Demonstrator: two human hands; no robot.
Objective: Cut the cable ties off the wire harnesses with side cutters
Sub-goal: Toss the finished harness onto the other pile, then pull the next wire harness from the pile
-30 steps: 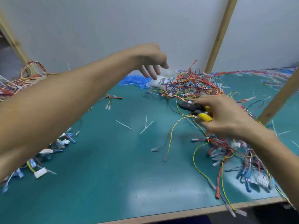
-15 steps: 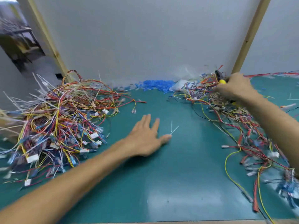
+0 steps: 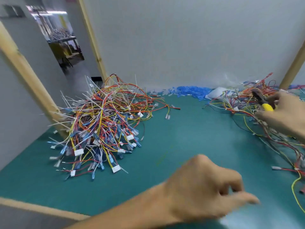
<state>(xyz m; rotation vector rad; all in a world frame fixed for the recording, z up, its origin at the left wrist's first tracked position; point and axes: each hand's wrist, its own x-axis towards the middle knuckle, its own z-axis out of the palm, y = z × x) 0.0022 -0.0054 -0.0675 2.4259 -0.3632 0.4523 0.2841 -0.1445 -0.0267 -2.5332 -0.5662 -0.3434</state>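
Right hand (image 3: 285, 113) grips the side cutters (image 3: 264, 103) over tangled harnesses (image 3: 244, 100) at frame right, could nick a wire; left hand (image 3: 206, 190) curled, too blurry to tell.

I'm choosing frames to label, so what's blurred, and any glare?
Head view: the bare left hand is motion-smeared; the right hand gripping yellow-handled side cutters is soft; the tangled multicoloured wire harness pile is fairly sharp; pale sheen on the teal table mat, bottom right.

white walls (image 3: 181, 38) and pale wooden posts (image 3: 92, 38) enclose a teal table (image 3: 189, 133); a gap (image 3: 61, 38) shows another room.
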